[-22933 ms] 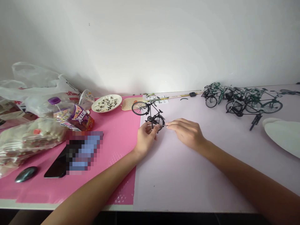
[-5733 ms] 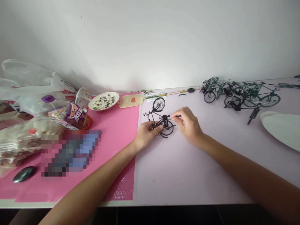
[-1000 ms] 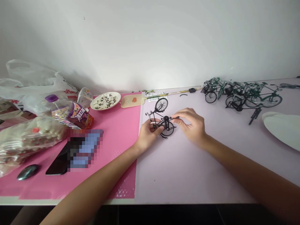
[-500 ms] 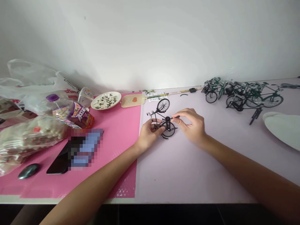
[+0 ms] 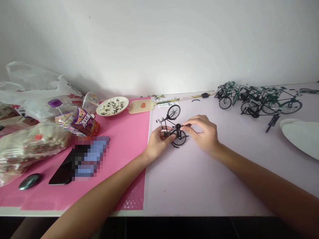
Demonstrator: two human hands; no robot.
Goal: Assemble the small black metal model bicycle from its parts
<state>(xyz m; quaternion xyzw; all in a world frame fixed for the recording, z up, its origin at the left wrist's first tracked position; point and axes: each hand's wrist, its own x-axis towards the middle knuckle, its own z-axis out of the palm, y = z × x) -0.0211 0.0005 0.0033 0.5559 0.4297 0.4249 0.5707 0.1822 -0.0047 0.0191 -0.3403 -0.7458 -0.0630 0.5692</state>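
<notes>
A small black model bicycle (image 5: pixel 173 112) is held tilted over the pale lilac table cover, one wheel up and the other down between my hands. My left hand (image 5: pixel 158 142) grips it from the left, thumb across the lower wheel and fingers behind the frame. At the bicycle's right side, my right hand (image 5: pixel 203 132) pinches with thumb and index finger beside the crank. A dark bit shows between these fingertips, too small to make out.
Several green and black model bicycles (image 5: pixel 290 107) stand at the back right, near white plates (image 5: pixel 302 136). Leftward on pink cover are a plate of small parts (image 5: pixel 113 107), a tray (image 5: pixel 141 106), a bottle (image 5: pixel 74 119), a phone (image 5: pixel 62 169), a mouse (image 5: pixel 30 181) and plastic bags (image 5: pixel 32 142).
My right fingertips have moved slightly left, closer to the crank, and the dark piece between them shows less. My left hand keeps its hold on the bicycle.
</notes>
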